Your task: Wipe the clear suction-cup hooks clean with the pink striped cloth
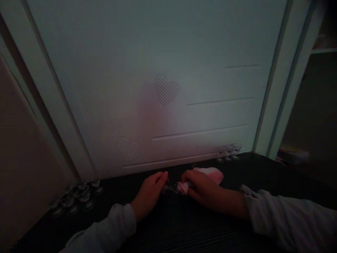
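Note:
My left hand (150, 191) is closed on one end of a small stemmed glass (171, 188), held sideways low over the dark table. From the other side my right hand (204, 188) grips a pink and white cloth (215, 174). A bunched corner of that cloth sits against the glass, perhaps partly inside it; dim light hides which. The rest of the cloth spreads out behind my right fingers. Between the two hands only a short clear length of the glass shows.
Several small stemmed glasses (76, 198) stand grouped on the dark table (168, 228) at the left. A smaller group of such glasses (228, 153) is at the back right. A pale panel with heart patterns (165, 90) rises behind the table. Shelves (323, 52) lie at the far right.

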The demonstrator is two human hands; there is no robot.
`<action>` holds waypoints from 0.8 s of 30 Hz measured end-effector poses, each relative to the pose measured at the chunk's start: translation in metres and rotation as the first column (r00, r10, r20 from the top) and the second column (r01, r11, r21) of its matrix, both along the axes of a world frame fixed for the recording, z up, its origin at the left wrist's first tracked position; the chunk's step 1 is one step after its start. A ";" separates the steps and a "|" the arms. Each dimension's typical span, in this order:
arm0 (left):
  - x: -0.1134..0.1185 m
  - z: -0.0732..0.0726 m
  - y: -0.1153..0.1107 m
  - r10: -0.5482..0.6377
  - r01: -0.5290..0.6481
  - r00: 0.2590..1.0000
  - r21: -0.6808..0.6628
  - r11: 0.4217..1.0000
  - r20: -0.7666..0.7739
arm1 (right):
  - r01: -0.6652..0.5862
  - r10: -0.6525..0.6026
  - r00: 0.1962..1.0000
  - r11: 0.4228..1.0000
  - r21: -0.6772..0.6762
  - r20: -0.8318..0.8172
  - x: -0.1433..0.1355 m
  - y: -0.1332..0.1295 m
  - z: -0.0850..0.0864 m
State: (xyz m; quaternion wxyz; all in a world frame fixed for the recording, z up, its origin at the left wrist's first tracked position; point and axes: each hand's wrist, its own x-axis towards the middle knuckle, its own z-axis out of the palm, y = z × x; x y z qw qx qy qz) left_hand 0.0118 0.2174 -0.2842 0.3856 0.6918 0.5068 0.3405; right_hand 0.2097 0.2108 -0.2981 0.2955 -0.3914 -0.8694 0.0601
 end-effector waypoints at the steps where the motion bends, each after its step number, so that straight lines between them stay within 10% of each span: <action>1: 0.002 0.000 0.000 0.001 -0.001 1.000 -0.001 1.000 -0.020 | -0.008 0.009 1.000 1.000 0.014 -0.019 0.000 0.000 0.000; 24: 0.009 0.003 0.009 -0.082 0.068 0.990 -0.125 0.990 -0.112 | -0.077 0.102 0.991 0.967 0.245 -0.090 0.013 0.012 -0.003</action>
